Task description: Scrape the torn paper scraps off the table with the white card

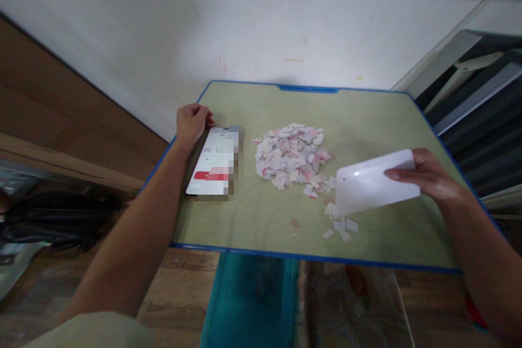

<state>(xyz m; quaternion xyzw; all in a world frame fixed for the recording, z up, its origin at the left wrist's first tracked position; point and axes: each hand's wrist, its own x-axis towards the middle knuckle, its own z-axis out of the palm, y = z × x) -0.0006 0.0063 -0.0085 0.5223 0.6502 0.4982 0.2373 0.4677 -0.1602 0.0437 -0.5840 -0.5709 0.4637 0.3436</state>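
Observation:
My right hand (pixel 434 176) grips a white plastic scraper (pixel 377 185) by its right end, thumb on top. The scraper is a flat, glossy sheet with a small hole near its left corner. It is tilted over the right side of a heap of small paper scraps (pixel 289 155), white with some pink, on the table. A few loose scraps (pixel 342 227) lie just below the scraper's lower left corner. My left hand (pixel 193 122) rests on the table's left edge, fingers curled in. Beside it lies a phone (pixel 212 163) with a running timer; its right side is pixelated.
The pale green table (pixel 253 228) has a blue rim and stands against a white wall (pixel 261 38). Below its front edge are a teal bin (pixel 248 304) and a bag-lined container (pixel 354 310) holding scraps. Dark folded furniture (pixel 485 98) stands at the right.

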